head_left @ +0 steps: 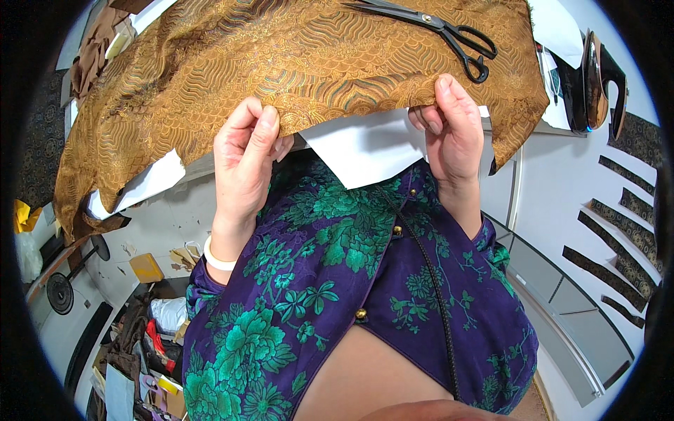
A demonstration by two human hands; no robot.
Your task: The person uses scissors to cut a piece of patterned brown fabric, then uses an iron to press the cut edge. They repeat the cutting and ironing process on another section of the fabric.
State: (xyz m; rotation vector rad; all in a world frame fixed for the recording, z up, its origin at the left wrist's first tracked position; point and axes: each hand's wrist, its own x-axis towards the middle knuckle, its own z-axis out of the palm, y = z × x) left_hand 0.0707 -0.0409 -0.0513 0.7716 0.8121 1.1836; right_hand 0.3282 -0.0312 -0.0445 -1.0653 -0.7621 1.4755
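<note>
A large piece of gold-brown patterned fabric [302, 52] drapes over the work table, its near edge hanging toward me. My left hand [246, 151] pinches that edge between thumb and fingers. Farther right, my right hand [453, 126] grips the same edge, thumb on top and fingers curled beneath. Between the two hands the edge is lifted a little. Under it a white sheet of paper [368, 147] sticks out, one corner pointing down at me. Black-handled scissors [446, 31] lie on the fabric beyond my right hand, blades toward the left.
An iron [593, 81] stands at the table's right end. More white paper [147, 184] shows below the fabric on the left. Dark patterned strips [611, 231] hang or lie on a white surface at right. Piled cloth and bags [151, 330] are at lower left.
</note>
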